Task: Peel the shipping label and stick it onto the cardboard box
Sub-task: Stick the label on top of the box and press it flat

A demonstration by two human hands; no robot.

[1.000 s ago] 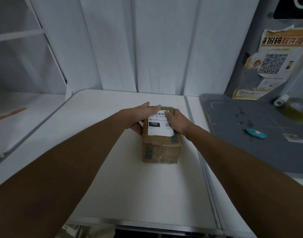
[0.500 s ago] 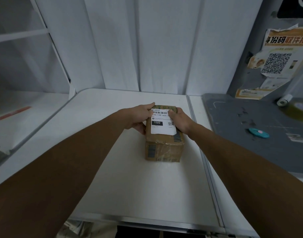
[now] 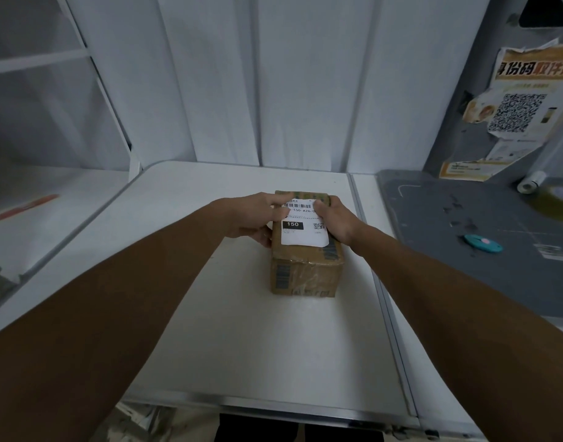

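A small brown cardboard box [image 3: 307, 272] wrapped in clear tape sits in the middle of the white table [image 3: 241, 330]. A white shipping label [image 3: 304, 229] with a barcode, a black "150" block and a small QR code lies flat on the box's top. My left hand [image 3: 257, 218] wraps the box's left side, its fingers pressing on the label's upper left part. On the box's right side rests my right hand [image 3: 336, 218], thumb on the label's upper right corner. The label's near edge is free of my fingers.
A grey cutting mat [image 3: 465, 244] lies to the right with a teal oval tool [image 3: 483, 243] on it. A tape roll [image 3: 557, 199] and a small paper roll [image 3: 531, 182] sit at its far edge. Posters with a QR code [image 3: 522, 113] hang on the right wall. White shelves [image 3: 34, 193] stand left.
Both hands stay on the box and label. My fingers have shifted slightly along the label's top edge. The view has tilted a little; the box has not moved on the table.
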